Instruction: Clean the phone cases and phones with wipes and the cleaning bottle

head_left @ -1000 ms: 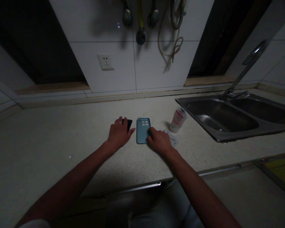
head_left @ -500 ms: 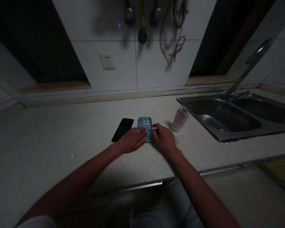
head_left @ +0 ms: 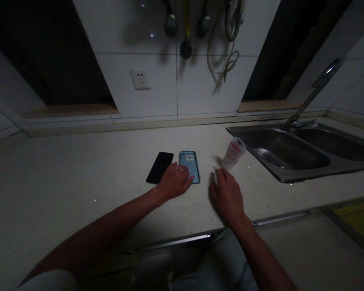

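Blue case [head_left: 193,163] lies on the counter [head_left: 109,157], its camera cut-outs at the far end. The left hand [head_left: 175,180], fingers loosely spread, lies over the case's near left part, holding nothing that shows. The black phone [head_left: 157,167] lies flat, just left of the case. Right of the case, and apart from it, the right hand [head_left: 227,193] is curled, with a thin pale edge [head_left: 215,173] at its fingertips; what that is, and how firmly it is pinched, I cannot tell. Farther right of the case, the cup [head_left: 233,153] leans beyond the right hand's knuckles, so a sideways knock could tip it. Sideways pressure from the left hand might slide the case, or nudge the phone askew. A loose pinch could drop the pale piece. Half a second ago, the right hand was at the case's right edge; now it is clear of it, nearer the person.
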